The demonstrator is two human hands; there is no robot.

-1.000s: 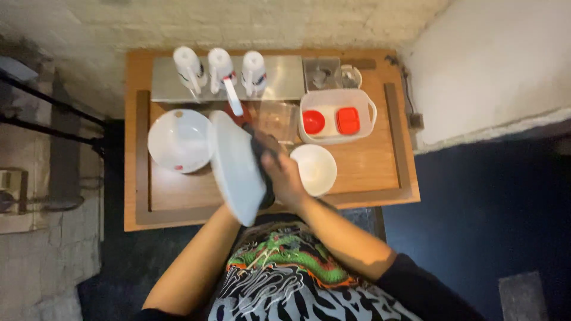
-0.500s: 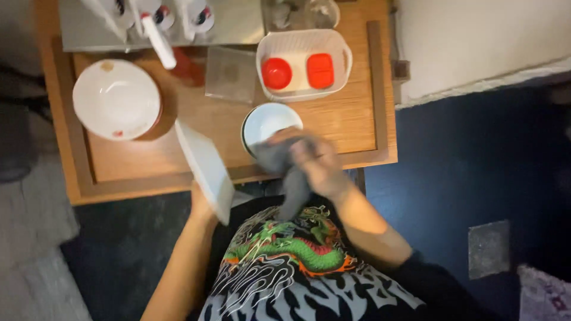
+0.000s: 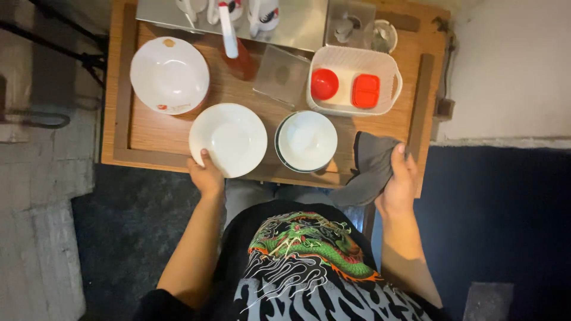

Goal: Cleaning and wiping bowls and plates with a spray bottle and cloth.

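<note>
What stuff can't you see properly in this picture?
- Mugs on the metal tray: tops cut off by the head view's upper edge.
- Grey cloth: partly covered by the right hand.
- Left hand: fingers hidden under the white plate.
- Clear glass items: too blurred to identify.

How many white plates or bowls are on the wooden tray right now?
3. One plate lies at the tray's far left, one plate sits at the near edge in the left hand, and one dark-rimmed bowl sits centre. None looks hidden.
</note>
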